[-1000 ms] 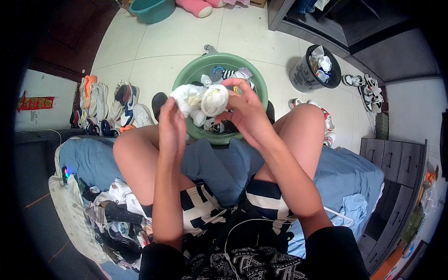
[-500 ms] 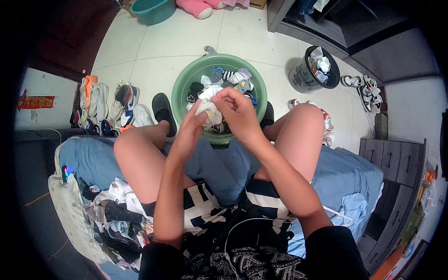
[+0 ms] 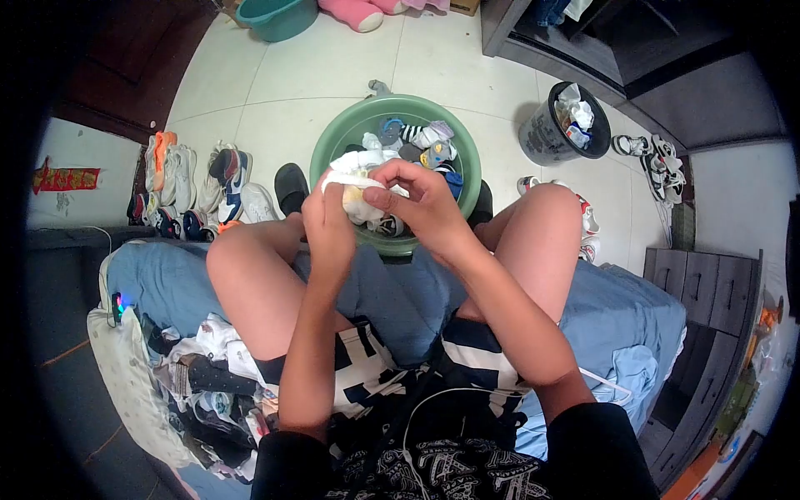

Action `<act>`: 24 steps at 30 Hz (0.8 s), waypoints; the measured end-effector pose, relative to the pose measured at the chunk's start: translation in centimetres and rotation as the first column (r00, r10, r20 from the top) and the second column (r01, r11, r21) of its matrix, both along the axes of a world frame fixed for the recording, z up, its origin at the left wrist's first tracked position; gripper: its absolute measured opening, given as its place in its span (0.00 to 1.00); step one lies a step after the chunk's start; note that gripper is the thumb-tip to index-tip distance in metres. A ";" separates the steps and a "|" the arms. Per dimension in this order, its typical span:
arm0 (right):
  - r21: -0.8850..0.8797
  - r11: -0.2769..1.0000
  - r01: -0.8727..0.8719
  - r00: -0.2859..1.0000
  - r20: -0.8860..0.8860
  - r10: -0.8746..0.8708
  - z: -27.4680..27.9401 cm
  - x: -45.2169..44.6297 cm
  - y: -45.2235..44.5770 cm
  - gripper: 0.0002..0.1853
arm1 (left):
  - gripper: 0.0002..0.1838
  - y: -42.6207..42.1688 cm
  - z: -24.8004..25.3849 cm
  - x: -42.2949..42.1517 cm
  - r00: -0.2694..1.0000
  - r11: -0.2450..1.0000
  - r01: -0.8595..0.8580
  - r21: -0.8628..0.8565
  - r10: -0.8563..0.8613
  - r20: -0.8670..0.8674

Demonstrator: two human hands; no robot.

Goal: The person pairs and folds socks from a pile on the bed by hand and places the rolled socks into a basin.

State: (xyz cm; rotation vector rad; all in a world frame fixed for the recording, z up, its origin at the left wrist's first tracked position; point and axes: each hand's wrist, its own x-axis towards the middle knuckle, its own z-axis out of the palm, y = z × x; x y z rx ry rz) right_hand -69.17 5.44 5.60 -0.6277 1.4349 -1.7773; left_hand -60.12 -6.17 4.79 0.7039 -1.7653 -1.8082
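Between my two hands is a white sock [image 3: 353, 178] with a yellowish patch, held above a green basin. My left hand [image 3: 327, 208] grips its left side with the fingers curled in at the opening. My right hand [image 3: 421, 200] pinches the right side of the edge between thumb and fingers. Below, the green basin [image 3: 332, 136] stands on the floor between my feet, with several socks [image 3: 437, 152] in it, some white, grey, striped or blue. Part of the pile is hidden behind my hands.
Laundry [image 3: 218, 379] lies on the blue bed [image 3: 154, 271] at my left. Pairs of shoes [image 3: 179, 179] line the left wall. A black bin [image 3: 546, 133] of crumpled paper stands ahead on the right. A teal basin [image 3: 279, 21] is far off. A grey drawer unit [image 3: 708, 287] is right.
The sock has been turned and spread, so its white edge now stretches between both hands. My left hand has rotated, with its fingers now curled at the edge.
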 end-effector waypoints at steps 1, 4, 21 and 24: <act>-0.032 0.999 -0.003 0.998 0.056 0.004 0.2 0.1 -0.1 0.07 | 0.18 -0.1 -0.1 0.0 1.000 1.000 -0.001 -0.001 0.001 0.001; -0.110 0.990 -0.091 0.925 0.358 0.125 0.7 0.1 0.2 0.08 | 0.16 -0.4 -0.7 0.0 0.993 0.995 -0.104 0.002 0.103 0.054; 0.020 1.000 -0.004 0.886 0.463 -0.005 0.4 0.2 -0.6 0.06 | 0.18 -2.6 -1.5 0.7 0.985 0.579 0.054 0.814 0.101 -0.137; -0.024 0.999 0.035 0.857 0.516 -0.018 0.1 0.2 -0.5 0.09 | 0.19 -2.7 -1.5 0.9 0.952 0.488 0.271 0.830 -0.009 -0.305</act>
